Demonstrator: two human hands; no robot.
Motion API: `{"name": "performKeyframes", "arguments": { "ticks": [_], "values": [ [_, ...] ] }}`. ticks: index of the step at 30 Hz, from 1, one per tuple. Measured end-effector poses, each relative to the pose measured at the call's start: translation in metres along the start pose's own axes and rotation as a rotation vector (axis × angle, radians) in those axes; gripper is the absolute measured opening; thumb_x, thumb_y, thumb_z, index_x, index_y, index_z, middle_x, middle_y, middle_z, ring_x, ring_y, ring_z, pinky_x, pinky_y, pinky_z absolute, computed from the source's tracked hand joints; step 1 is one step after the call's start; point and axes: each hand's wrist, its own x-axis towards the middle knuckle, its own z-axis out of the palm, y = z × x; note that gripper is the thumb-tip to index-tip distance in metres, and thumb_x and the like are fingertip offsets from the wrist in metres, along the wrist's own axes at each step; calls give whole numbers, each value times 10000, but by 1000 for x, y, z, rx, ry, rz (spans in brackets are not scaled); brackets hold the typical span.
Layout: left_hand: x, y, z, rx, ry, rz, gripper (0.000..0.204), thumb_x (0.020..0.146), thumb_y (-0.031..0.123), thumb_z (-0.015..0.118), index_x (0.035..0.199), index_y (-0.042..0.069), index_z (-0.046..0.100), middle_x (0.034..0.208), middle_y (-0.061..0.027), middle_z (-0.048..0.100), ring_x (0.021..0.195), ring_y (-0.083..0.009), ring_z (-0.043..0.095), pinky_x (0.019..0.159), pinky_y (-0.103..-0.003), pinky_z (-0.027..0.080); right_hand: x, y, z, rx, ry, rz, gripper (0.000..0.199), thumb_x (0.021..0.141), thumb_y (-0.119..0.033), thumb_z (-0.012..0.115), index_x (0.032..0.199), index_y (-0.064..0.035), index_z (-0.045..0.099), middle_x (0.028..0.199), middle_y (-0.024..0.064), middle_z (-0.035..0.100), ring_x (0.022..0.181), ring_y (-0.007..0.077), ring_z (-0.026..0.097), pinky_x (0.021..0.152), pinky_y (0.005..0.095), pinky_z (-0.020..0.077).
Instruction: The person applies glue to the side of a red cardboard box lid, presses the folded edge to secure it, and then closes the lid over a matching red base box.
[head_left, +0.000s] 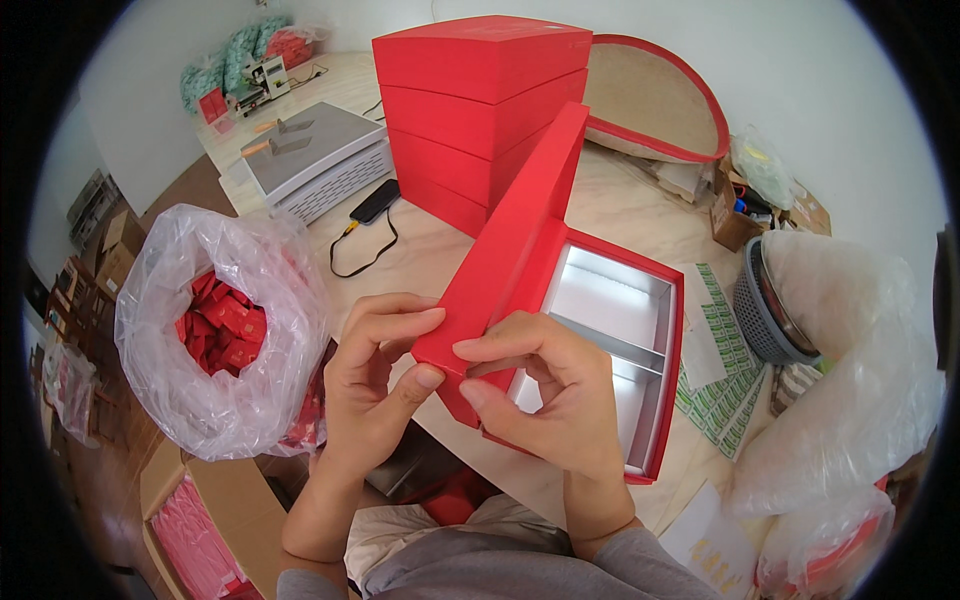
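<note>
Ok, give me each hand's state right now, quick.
Left hand: closed, pinching the near corner of the raised lid of the red box.
Right hand: closed, fingers gripping the same lid corner at the box's near edge.

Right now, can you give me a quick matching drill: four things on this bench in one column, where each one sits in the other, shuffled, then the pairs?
Things:
1. open red box
2. phone
3. clear bag of red packets
4. stack of red boxes

Places:
A. far side of the table, behind the lifted lid
B. at the person's left, off the table edge
C. between both hands, lid raised
D. beside the grey machine, cable attached

Pairs: 1-C, 2-D, 3-B, 4-A
</note>
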Motion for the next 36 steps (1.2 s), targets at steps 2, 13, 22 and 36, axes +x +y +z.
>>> {"name": "performKeyframes", "arguments": {
  "ticks": [2, 13, 22, 36],
  "values": [
    [1, 1, 1, 4, -11, 3, 339, 829, 66, 669, 1147, 6, 568, 1203, -116, 471, 1146, -208, 498, 962, -355, 426, 0, 1, -2, -5, -2, -8, 162, 772, 69, 635, 926, 18, 629, 845, 73, 621, 802, 138, 646, 730, 242, 503],
    [1, 3, 5, 10, -17, 0, 342, 821, 73, 681, 1140, 5, 576, 1200, -114, 476, 1133, -207, 509, 959, -352, 429, -3, 1, -2, 20, 37, -31, 115, 790, 77, 610, 892, 26, 628, 823, 68, 620, 802, 126, 644, 740, 236, 511],
    [1, 3, 5, 2, -19, 0, 341, 820, 70, 682, 1138, 4, 577, 1202, -114, 476, 1123, -201, 516, 951, -339, 430, -2, 0, -2, 16, 40, -32, 116, 778, 81, 620, 875, 20, 632, 806, 61, 624, 786, 124, 654, 716, 231, 509],
    [1, 3, 6, 31, -24, 2, 342, 813, 65, 686, 1134, 12, 584, 1195, -114, 480, 1130, -200, 508, 942, -329, 427, -4, -2, -1, 11, 65, -6, 196, 724, 143, 608, 885, 34, 636, 777, 76, 596, 718, 112, 554, 669, 221, 452]
  ]
}}
